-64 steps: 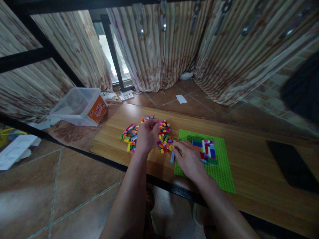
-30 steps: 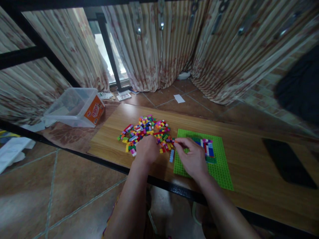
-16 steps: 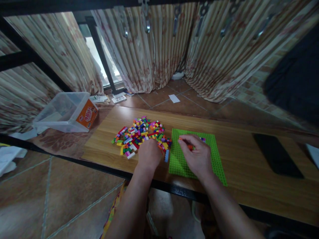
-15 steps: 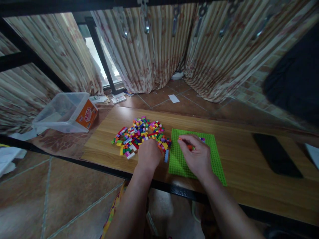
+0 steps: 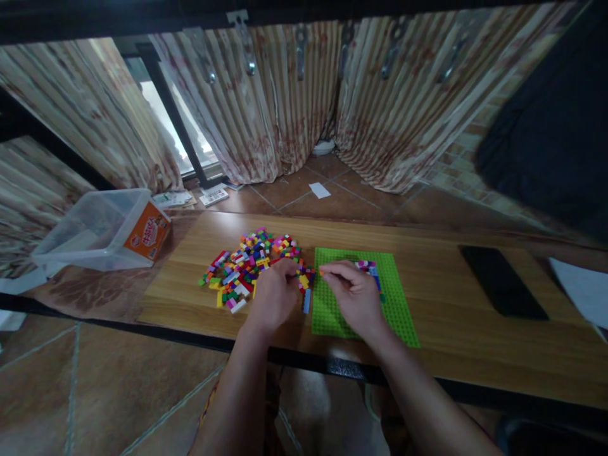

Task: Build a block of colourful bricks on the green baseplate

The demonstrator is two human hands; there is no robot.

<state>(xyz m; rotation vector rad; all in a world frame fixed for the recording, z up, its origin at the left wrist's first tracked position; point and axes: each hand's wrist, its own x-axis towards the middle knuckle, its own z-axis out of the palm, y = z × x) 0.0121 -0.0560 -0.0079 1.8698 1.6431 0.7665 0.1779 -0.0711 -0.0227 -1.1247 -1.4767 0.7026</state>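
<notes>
A loose heap of small coloured building bricks [image 5: 242, 266] lies on the wooden table. Over its near right side is my left hand [image 5: 275, 291], fingers curled together; whatever they hold is hidden. My right hand [image 5: 356, 294] is above the green studded baseplate [image 5: 396, 316], pinching a small orange brick [image 5: 323, 270] between thumb and forefinger near the plate's left edge. Several bricks in mixed colours [image 5: 373, 269] are fixed on the plate's far right part, partly covered by my right hand. A light blue brick [image 5: 306, 301] lies between heap and plate.
A clear plastic bin [image 5: 95, 234] with an orange label stands at the left. On the table's right lie a black phone-like slab [image 5: 503, 282] and white paper [image 5: 582, 288]. The table's black front edge [image 5: 342, 367] runs below my forearms. A dark cloth shape [image 5: 551, 126] hangs at the upper right.
My right hand has shifted left across the baseplate with the orange brick, uncovering more of the fixed bricks. My left hand has turned, still over the heap. The camera view has swung slightly.
</notes>
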